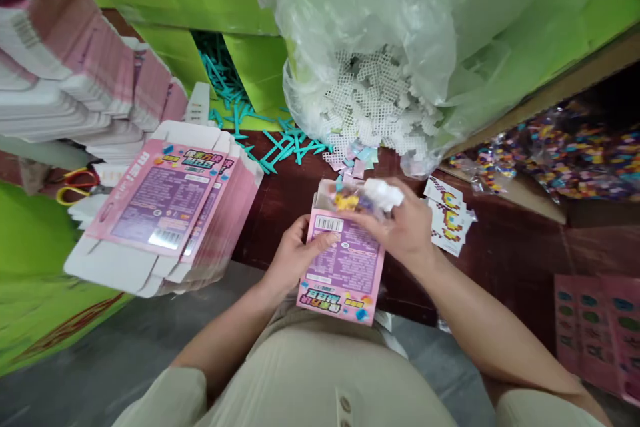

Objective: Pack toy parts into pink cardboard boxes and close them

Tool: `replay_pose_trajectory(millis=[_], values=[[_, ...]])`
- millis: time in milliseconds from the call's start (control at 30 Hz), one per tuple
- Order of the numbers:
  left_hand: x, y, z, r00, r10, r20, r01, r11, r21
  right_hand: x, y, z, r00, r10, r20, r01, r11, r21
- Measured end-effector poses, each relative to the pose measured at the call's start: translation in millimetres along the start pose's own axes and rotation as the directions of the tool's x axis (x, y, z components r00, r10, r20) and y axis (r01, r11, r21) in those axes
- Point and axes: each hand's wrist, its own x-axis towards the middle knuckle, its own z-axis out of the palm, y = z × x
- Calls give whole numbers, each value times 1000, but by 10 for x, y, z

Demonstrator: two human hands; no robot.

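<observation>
A pink and purple printed carton point(345, 267), open at its top end, is gripped along its left edge by my left hand point(295, 250), thumb on the printed face. At the carton's mouth, my right hand point(403, 223) is closed on a clear bag of coloured beads point(350, 201) with a white piece point(384, 195) beside it. The bag lies partly inside the opening; how deep it reaches is hidden. Just right of my right hand lie small printed pattern cards point(449, 220) on the dark red table point(405, 293).
Flat pink cartons point(165, 207) are stacked on the left, near scissors point(77, 185). Teal pegs point(285, 150) spill from a green box point(255, 73). White grid boards point(370, 103) fill a plastic bag. Bead bags point(565, 153) sit at right, above pink printed sheets point(595, 327).
</observation>
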Motion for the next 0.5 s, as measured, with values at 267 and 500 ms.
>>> replay_pose_trajectory(millis=[267, 500], values=[[-130, -16, -149, 944, 268, 194, -298, 942, 153, 83, -209, -499, 911, 124, -393, -19, 966, 260], [-105, -40, -129, 864, 464, 195, -504, 802, 321, -31, -327, -701, 846, -97, -524, 202, 968, 147]])
